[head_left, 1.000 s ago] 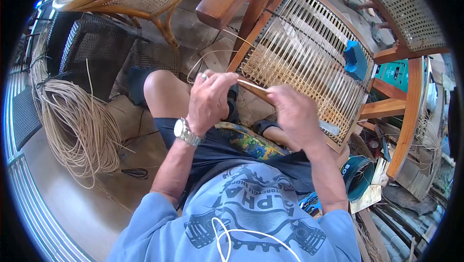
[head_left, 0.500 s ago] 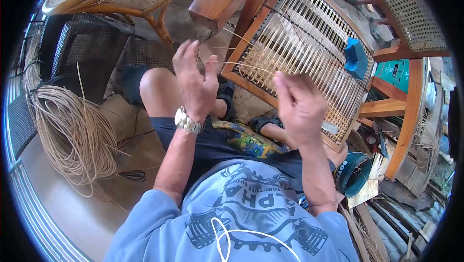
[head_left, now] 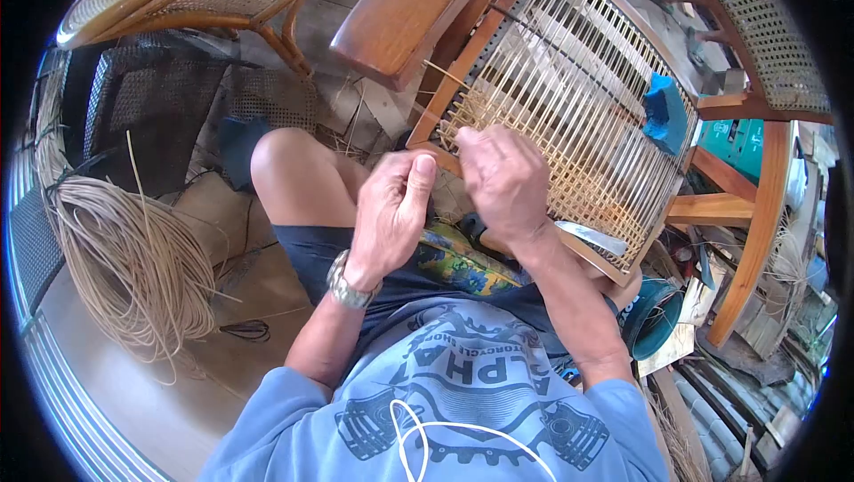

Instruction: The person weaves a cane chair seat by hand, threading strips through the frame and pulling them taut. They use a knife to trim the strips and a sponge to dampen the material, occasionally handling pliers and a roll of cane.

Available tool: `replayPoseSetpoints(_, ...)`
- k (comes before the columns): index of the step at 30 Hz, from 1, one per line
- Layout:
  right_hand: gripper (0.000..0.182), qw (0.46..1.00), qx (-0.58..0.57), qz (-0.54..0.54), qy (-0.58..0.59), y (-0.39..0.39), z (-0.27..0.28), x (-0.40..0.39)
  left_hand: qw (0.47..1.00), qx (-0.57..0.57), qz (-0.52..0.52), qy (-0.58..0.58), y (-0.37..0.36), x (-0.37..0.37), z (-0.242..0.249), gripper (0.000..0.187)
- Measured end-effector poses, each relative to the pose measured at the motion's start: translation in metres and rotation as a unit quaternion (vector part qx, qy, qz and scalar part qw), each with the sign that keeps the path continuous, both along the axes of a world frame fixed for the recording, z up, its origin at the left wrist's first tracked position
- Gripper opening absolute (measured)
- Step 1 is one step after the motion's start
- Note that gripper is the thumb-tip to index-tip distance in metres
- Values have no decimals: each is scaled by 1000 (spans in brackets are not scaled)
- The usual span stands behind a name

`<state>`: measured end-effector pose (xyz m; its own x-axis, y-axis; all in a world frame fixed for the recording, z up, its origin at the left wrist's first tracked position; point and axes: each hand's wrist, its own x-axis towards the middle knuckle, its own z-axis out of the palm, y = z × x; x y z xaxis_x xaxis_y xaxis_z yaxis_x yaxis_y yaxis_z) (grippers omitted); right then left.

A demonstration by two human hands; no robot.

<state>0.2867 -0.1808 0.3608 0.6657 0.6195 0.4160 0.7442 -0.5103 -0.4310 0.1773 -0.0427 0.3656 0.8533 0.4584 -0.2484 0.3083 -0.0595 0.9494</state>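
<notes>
The wooden chair seat frame lies tilted before me, strung with pale cane strands and partly woven along its near side. My left hand, with a metal watch at the wrist, is closed, its thumb raised along the curled fingers. Just to its right, my right hand is closed with bent fingers, in front of the frame's near left corner. Anything inside either hand is hidden or too thin to make out. A short cane end sticks out over the frame's left edge.
A big coil of cane hangs at left. The chair's wooden armrest juts out above my hands. A blue piece and a whitish strip rest on the seat. A dark green bucket stands at right, near scrap wood.
My hands have come closer together, the left lower and to the right, the right to the left. The left fingers have curled in. The strand stretched between hand and seat no longer shows clearly.
</notes>
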Motion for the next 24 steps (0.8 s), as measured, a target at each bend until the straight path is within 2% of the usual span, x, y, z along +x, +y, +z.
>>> replayPoseSetpoints(1,9,1000,-2,-2,0,2,1,-2,988,-134,-23,79,1,3,-11,34)
replayPoseSetpoints(2,10,999,-7,35,-13,4,1,-5,987,-136,-26,79,1,7,-17,34)
replayPoseSetpoints(4,19,994,-47,95,-3,4,4,-10,927,-364,43,74,-1,12,-26,33)
replayPoseSetpoints(5,19,994,-52,91,0,2,2,-10,893,-446,47,37,2,12,-30,26)
replayPoseSetpoints(6,20,993,-58,105,-5,1,-1,-8,886,-458,56,45,4,12,-32,28)
replayPoseSetpoints(9,22,992,-49,116,5,0,-4,-9,874,-479,59,52,8,10,-37,28)
replayPoseSetpoints(11,17,991,24,84,102,0,0,-17,895,-437,85,-14,7,9,-36,27)
replayPoseSetpoints(12,17,991,24,82,103,1,3,-22,894,-441,78,-34,9,5,-42,28)
replayPoseSetpoints(13,14,968,71,27,239,2,7,-29,893,-442,77,-32,8,4,-42,28)
replayPoseSetpoints(14,12,921,116,-29,370,2,8,-33,891,-441,85,-61,5,4,-41,27)
replayPoseSetpoints(15,12,921,115,-31,371,1,6,-34,889,-441,91,-90,3,3,-41,27)
replayPoseSetpoints(17,10,818,159,-74,548,-3,-4,-39,889,-440,96,-79,-1,3,-40,26)
replayPoseSetpoints(19,11,822,166,-86,538,-2,-15,-45,891,-438,100,-70,-3,1,-40,25)
replayPoseSetpoints(21,10,820,210,-81,526,-1,-22,-49,938,-343,54,-6,-4,-2,-42,24)
replayPoseSetpoints(22,10,820,210,-83,526,-2,-21,-50,944,-327,46,3,-5,-4,-42,22)
replayPoseSetpoints(24,8,856,173,-83,480,-3,-14,-46,955,-294,28,11,-2,-2,-36,21)
